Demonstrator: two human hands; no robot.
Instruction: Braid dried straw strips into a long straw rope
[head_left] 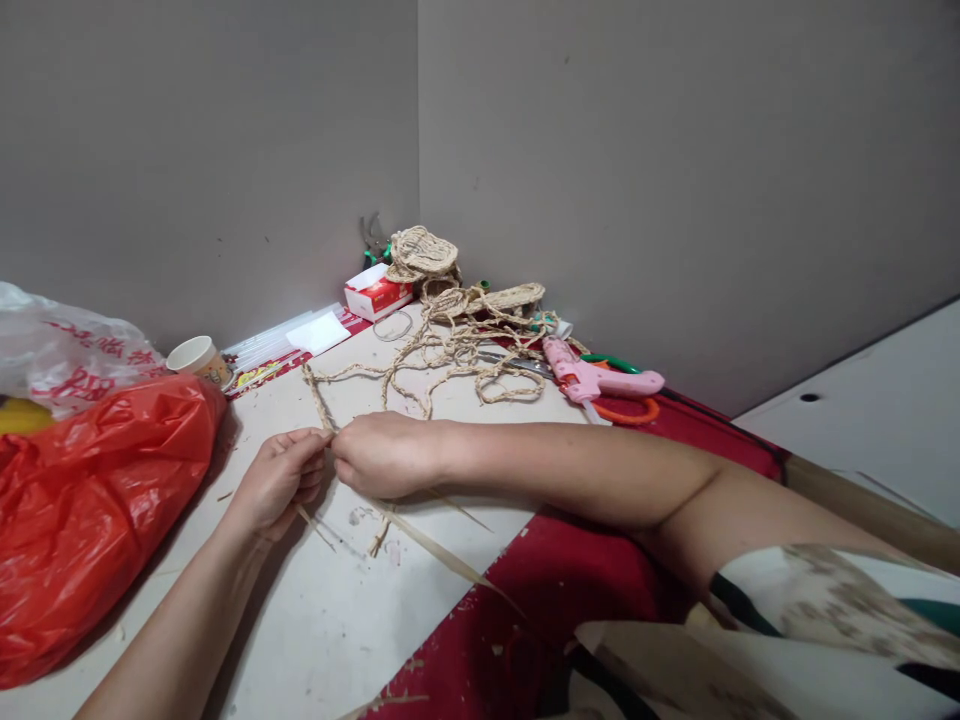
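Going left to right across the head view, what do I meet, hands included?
Red bag, paper cup, left hand, right hand, pink glue gun, white panel.

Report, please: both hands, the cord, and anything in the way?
Left hand and right hand close together, closed on the cord. Cord braided beyond hands, loose strips trailing nearer. Red bag at left, apart from both hands.
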